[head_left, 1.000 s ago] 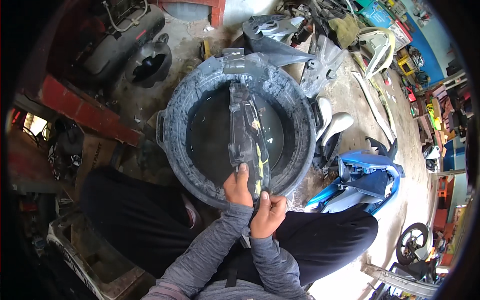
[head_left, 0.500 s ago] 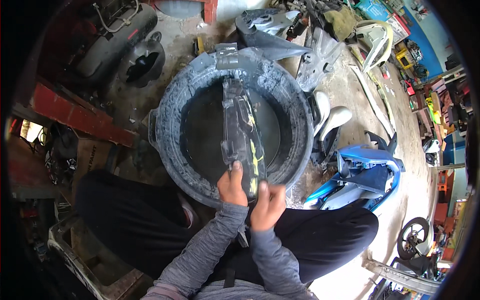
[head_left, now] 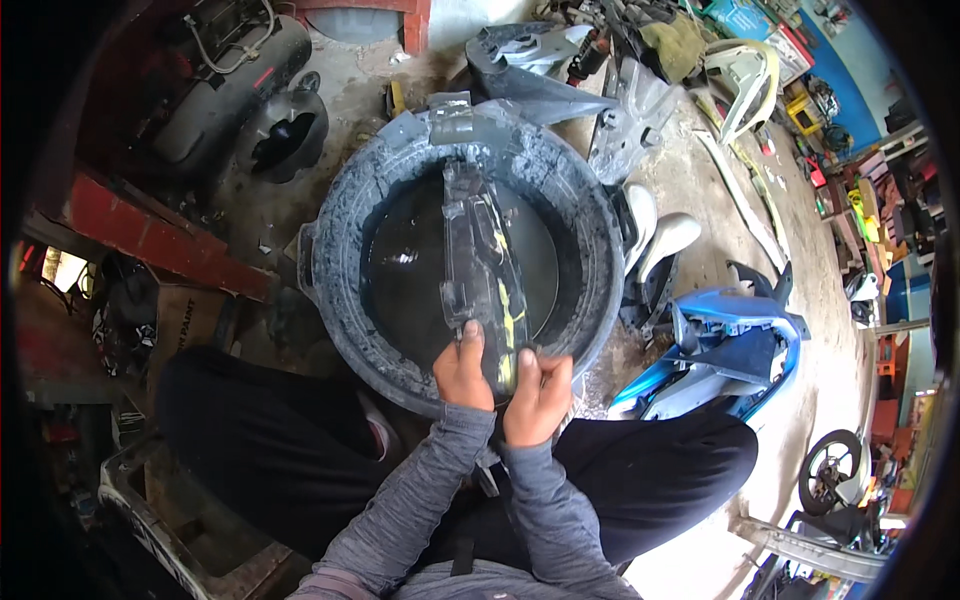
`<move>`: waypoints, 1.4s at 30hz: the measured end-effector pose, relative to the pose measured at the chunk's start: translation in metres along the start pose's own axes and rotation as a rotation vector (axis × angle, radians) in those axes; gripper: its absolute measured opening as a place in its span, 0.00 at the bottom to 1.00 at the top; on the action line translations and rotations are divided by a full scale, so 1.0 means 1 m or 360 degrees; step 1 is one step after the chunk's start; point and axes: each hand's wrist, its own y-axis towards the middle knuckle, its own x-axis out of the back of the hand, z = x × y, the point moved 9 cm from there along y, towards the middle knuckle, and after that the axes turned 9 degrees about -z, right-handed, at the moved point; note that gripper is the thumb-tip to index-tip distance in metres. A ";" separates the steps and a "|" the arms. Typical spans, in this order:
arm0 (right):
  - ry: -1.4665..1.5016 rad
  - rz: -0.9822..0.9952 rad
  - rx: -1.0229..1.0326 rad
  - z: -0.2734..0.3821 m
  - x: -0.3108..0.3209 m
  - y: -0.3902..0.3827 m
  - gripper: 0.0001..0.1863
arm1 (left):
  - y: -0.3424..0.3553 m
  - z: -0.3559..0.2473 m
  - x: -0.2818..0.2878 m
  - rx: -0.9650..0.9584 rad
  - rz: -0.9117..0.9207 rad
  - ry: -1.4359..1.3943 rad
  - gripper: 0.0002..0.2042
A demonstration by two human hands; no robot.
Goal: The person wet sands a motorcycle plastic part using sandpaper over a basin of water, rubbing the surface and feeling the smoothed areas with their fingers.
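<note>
A long dark plastic motorcycle panel point(head_left: 478, 265) with yellow streaks down its right side slants over a round black tub point(head_left: 345, 215). Gripping its near end from the left is my left hand point(head_left: 463, 370), thumb flat on the top face. My right hand point(head_left: 538, 395) is closed at the panel's near right edge, with thumb and curled fingers pressed together there; whether they also pinch something small is hidden. Dark grey water point(head_left: 400, 290) fills the bottom of the tub under the panel. Pale crusted residue coats the tub's inner wall.
Blue motorcycle bodywork point(head_left: 725, 355) lies to the right, by two pale curved parts point(head_left: 665, 240). Grey panels point(head_left: 630, 130) lie beyond the tub. On the left are a red metal beam point(head_left: 150, 235), a dark tank point(head_left: 240, 90) and a cardboard box point(head_left: 185, 330). A wheel point(head_left: 830, 470) stands far right.
My right hand has shifted slightly up along the panel's edge. The panel has tilted a little, and a bright glint now shows on the water. My left hand stays nearly in place.
</note>
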 end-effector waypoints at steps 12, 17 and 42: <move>-0.0029 -0.0031 0.0118 -0.002 0.005 -0.006 0.10 | 0.005 0.002 0.001 -0.0010 -0.0020 0.0060 0.23; -0.0147 -0.0065 0.0246 0.003 0.014 -0.026 0.10 | 0.001 0.000 0.003 -0.0008 -0.0034 -0.0020 0.24; -0.0096 -0.0067 0.0012 -0.017 -0.008 0.020 0.11 | 0.006 -0.004 -0.004 -0.0058 0.0048 0.0013 0.21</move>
